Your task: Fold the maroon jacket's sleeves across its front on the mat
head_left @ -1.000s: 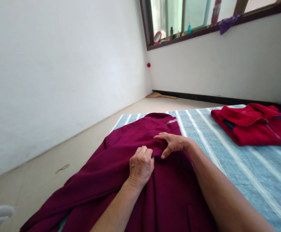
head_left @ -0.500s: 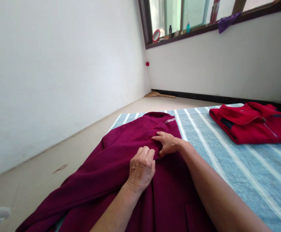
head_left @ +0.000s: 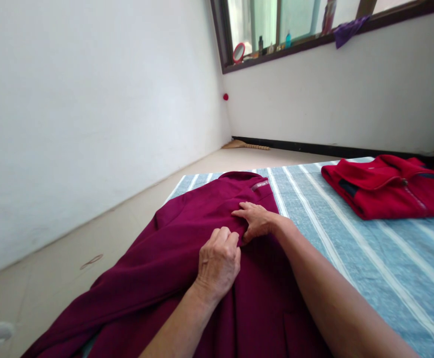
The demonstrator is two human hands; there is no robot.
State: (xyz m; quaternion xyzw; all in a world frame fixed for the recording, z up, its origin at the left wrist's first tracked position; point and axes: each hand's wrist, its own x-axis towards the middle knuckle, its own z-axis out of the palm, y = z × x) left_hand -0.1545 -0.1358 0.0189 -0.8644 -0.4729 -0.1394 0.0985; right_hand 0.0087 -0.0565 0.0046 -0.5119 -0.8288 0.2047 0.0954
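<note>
A maroon garment (head_left: pixel 172 268) lies spread on a blue striped sheet (head_left: pixel 369 258), its collar and label pointing away from me. My left hand (head_left: pixel 218 261) is closed in a pinch on a fold of the maroon fabric near the garment's middle. Just beyond it, my right hand (head_left: pixel 256 219) also grips the same fold, thumb under and fingers over the cloth. The two hands sit close together, almost touching.
A folded red jacket (head_left: pixel 384 186) lies on the sheet at the far right. Bare floor (head_left: pixel 90 248) runs along the white wall on the left. A window sill (head_left: pixel 276 49) holds small bottles and a round mirror. A hand broom (head_left: pixel 244 145) lies in the corner.
Both hands have stayed on the maroon fold, the right hand's fingers curling tighter onto the cloth. The view has shifted slightly.
</note>
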